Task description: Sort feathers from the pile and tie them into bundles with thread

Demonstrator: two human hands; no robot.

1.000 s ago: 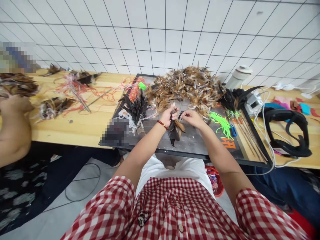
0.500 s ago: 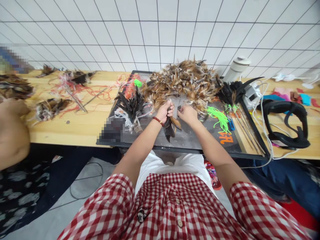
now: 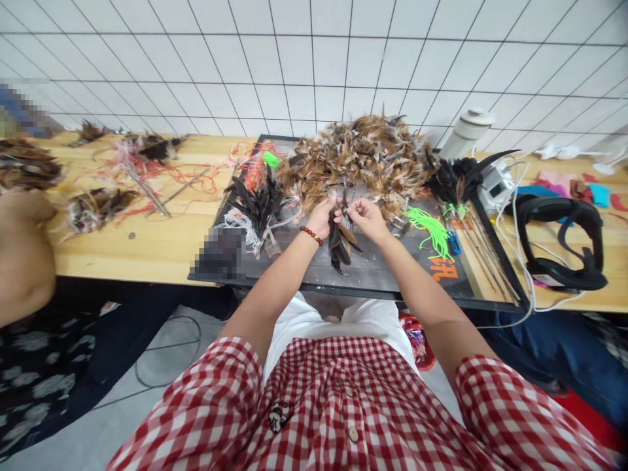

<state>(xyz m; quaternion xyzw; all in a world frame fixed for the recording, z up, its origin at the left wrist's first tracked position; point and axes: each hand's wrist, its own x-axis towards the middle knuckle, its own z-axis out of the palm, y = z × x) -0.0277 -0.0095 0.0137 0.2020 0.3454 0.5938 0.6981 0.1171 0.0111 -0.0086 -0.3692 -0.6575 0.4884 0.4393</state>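
My left hand [image 3: 322, 218], with a red bead bracelet at the wrist, is closed around a bunch of dark feathers [image 3: 339, 248]. Their dark and brown tips hang down toward the front of the black-framed board [image 3: 304, 280]. Just to the right, my right hand [image 3: 369, 220] pinches a small dark feather [image 3: 345, 204] beside the top of the bunch. Behind both hands spreads a large heap of brown feathers [image 3: 363, 154]. A tuft of black feathers [image 3: 256, 203] with white ties lies left of my hands.
Green cords [image 3: 429, 229], thin sticks [image 3: 483, 252] and black plumes [image 3: 458, 180] lie to the right. Beyond are a white bottle [image 3: 465, 134], a black headset [image 3: 559, 242] and white cables. At the left, another person's arm [image 3: 24, 255] rests near feather bundles and pink strings.
My right hand has opened out slightly from a tighter curl, and the small dark feather now shows upright at its fingertips. The bunch in my left hand has shifted slightly.
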